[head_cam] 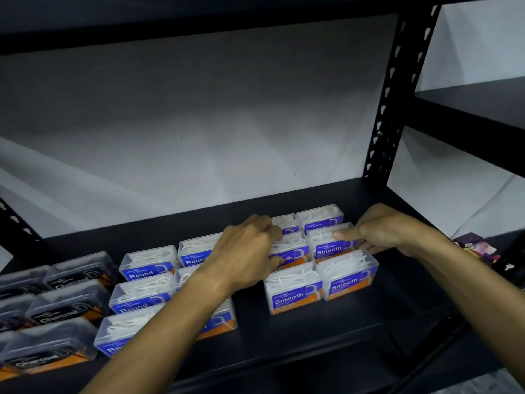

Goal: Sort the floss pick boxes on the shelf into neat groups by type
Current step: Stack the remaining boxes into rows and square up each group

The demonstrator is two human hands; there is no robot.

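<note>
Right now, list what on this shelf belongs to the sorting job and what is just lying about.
Part of the job:
- Charcoal boxes, grouped at the left
- Round boxes, grouped in the middle
- Smooth boxes, grouped at the right
- left hand and right hand, both on the Smooth group

Just lying about:
- colourful packets at the far right, too blurred to identify

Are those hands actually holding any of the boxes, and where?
Nothing is lifted. The left hand and right hand press the outer sides of the middle Smooth boxes on the shelf.
</note>
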